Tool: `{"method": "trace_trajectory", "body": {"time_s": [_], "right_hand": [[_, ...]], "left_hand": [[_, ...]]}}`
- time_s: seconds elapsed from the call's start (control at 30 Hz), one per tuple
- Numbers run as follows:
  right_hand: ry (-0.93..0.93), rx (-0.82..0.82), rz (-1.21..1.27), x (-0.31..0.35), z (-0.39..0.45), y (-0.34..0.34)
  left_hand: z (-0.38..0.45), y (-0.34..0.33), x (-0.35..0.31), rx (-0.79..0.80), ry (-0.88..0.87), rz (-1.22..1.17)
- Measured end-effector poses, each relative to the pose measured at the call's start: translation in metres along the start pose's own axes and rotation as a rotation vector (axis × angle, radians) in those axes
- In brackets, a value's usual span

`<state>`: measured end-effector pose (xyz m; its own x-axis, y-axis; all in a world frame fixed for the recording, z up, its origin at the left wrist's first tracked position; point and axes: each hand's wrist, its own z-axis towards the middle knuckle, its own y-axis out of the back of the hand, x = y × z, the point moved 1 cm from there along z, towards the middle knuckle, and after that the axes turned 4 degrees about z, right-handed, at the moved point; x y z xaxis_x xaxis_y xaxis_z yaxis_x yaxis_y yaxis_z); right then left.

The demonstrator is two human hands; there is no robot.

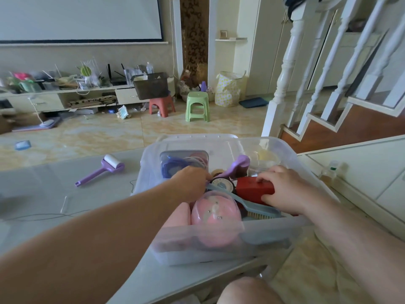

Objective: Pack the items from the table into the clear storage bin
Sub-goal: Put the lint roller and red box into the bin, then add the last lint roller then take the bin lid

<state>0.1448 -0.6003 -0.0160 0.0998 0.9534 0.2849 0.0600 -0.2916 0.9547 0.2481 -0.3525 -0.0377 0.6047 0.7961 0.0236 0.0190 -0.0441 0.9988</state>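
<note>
- Clear plastic forms the storage bin [219, 240], which stands on the right part of the pale table [54, 194], its near right corner close to the table's edge and its far wall reaching toward the table's back edge.
- Both hands are inside the bin, above its contents and within its rim.
- The right hand [282, 189] has its fingers curled over the top of a red box [252, 187] and its thumb against the box's near end; the box lies toward the bin's right wall.
- The left hand [192, 183] reaches in over the left rim; its fingertips are hidden among the items, so I cannot tell whether it grips anything.
- Just beyond the left hand lie a round tin [223, 185] and a purple handle [238, 165], close together in the middle of the bin.
- A pink dome-shaped item [214, 220] fills the near part of the bin against the front wall, with a blue brush [260, 210] slanting beside it, under the right hand.
- A small lidded case [184, 163] holding coiled cords sits in the far left corner; a pale round container [265, 159] sits in the far right corner.
- A purple lint roller [103, 172] lies on the table well left of the bin, with bare tabletop all round it.
- A thin dark cable [43, 215] trails across the table's left half.
</note>
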Motion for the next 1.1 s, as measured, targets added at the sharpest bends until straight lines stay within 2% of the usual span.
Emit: {"method": "trace_trajectory", "body": {"time_s": [0.13,0.23,0.3,0.4,0.53,0.67,0.73,0.9,1.0,1.1], "right_hand": [[0.006,0.026,-0.038,0.004,-0.003,0.002],[0.037,-0.072,-0.127,0.021,-0.005,0.014],[0.1,-0.147,-0.057,0.051,-0.005,0.022],[0.294,-0.202,0.065,0.127,-0.004,0.022],[0.531,-0.19,0.152,0.256,-0.008,-0.002],[0.694,-0.066,0.181,0.367,-0.003,-0.053],[0.665,0.024,0.203,0.409,0.008,-0.089],[0.371,0.247,0.242,0.476,0.057,-0.192],[0.229,0.298,0.242,0.498,0.096,-0.249],[0.055,0.255,0.259,0.513,0.133,-0.292]], "left_hand": [[-0.019,0.018,0.011,-0.092,0.035,-0.102],[-0.052,0.042,0.036,-0.184,0.094,-0.119],[-0.083,0.054,0.066,-0.251,0.137,-0.123],[-0.143,0.054,0.128,-0.359,0.282,-0.137],[-0.235,0.026,0.217,-0.236,0.534,-0.147],[-0.316,-0.005,0.285,-0.136,0.715,-0.156],[-0.343,-0.021,0.314,-0.112,0.784,-0.193],[-0.368,-0.063,0.377,-0.107,0.869,-0.263],[-0.356,-0.088,0.416,-0.06,0.941,-0.224],[-0.335,-0.113,0.462,-0.114,1.029,-0.261]]}}
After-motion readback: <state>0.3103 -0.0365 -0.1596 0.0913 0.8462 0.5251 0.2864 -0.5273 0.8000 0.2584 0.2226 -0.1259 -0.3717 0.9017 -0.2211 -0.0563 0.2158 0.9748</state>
